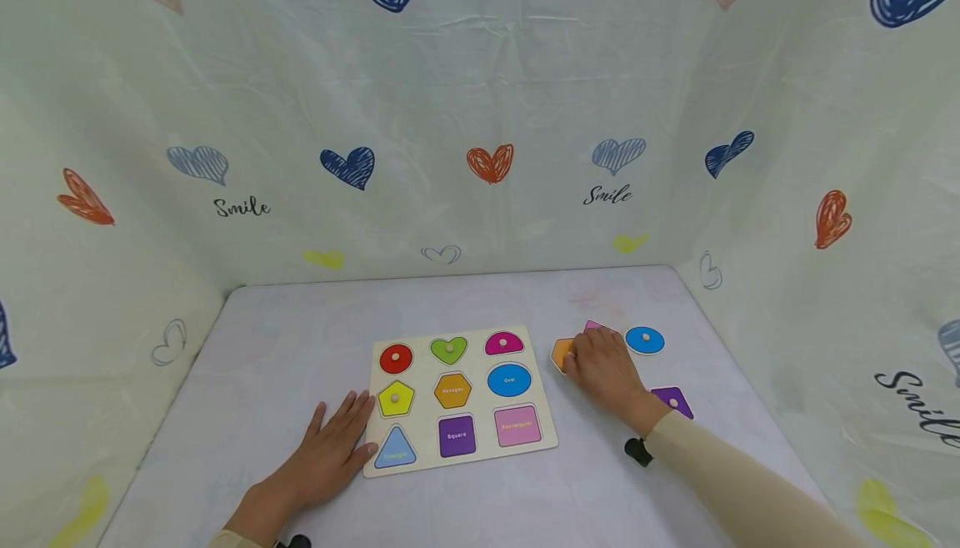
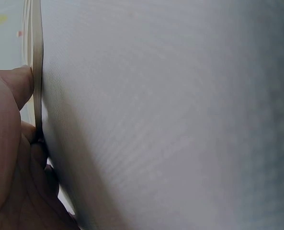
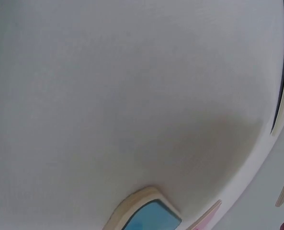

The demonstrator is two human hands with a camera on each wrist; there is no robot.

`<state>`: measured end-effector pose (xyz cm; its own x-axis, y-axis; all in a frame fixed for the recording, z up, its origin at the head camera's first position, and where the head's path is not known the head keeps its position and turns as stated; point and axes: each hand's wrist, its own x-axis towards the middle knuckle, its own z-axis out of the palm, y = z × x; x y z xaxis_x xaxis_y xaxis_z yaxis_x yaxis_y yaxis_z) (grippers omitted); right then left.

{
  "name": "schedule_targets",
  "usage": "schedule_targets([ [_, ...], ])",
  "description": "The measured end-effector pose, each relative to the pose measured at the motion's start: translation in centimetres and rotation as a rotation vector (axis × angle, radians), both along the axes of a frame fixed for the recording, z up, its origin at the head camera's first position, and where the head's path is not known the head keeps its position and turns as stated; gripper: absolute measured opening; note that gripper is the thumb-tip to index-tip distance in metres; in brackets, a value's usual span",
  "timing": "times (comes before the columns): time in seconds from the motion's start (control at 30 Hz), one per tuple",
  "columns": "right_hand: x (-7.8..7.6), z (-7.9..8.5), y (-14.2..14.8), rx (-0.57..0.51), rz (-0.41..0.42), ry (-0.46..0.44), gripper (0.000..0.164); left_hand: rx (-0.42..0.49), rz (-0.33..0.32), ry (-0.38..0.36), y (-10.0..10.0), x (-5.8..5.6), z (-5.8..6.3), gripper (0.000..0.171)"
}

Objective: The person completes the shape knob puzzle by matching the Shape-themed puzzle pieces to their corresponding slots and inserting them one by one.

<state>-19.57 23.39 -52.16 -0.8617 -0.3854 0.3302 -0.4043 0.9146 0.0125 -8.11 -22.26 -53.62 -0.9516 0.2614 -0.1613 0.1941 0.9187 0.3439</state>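
Observation:
A cream shape-puzzle board (image 1: 426, 423) lies on the table. Knobbed red circle, green heart, magenta semicircle and yellow pentagon pieces sit in it; other recesses show printed names. My left hand (image 1: 324, 454) rests with straight fingers against the board's left edge, its thumb (image 2: 23, 81) touching the side. Right of the board, my right hand (image 1: 609, 371) pinches an orange hexagon piece (image 1: 559, 354), its knob hidden by the fingers. Just beyond that hand lies a pink piece (image 1: 592, 326), partly covered. A blue piece with a pointed corner (image 3: 153, 215) shows in the right wrist view.
A blue oval piece (image 1: 645, 340) lies right of my right hand. Nearer me is a purple square piece (image 1: 673, 401), partly behind my right wrist. A heart-printed curtain (image 1: 420, 214) hangs behind and beside the white table (image 1: 300, 331).

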Motion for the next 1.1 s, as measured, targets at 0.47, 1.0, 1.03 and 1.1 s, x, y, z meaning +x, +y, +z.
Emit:
schedule_targets([
  [0.47, -0.1, -0.2, -2.9, -0.028, 0.053, 0.019, 0.022, 0.007, 0.003, -0.006, -0.1, -0.1, -0.1, 0.079],
  [1.0, 0.1, -0.4, -7.0, 0.027, 0.099, -0.033, 0.026, 0.013, -0.004, 0.000, -0.1, 0.0, 0.1, 0.078],
  [1.03, 0.1, -0.4, -7.3, 0.035, 0.105, -0.030, 0.026, 0.012, -0.004, -0.004, -0.1, -0.1, 0.2, 0.078],
  [1.1, 0.1, -0.4, -8.0, 0.049, 0.121, -0.027, 0.027, 0.010, -0.003, -0.010, -0.1, -0.1, 0.1, 0.078],
])
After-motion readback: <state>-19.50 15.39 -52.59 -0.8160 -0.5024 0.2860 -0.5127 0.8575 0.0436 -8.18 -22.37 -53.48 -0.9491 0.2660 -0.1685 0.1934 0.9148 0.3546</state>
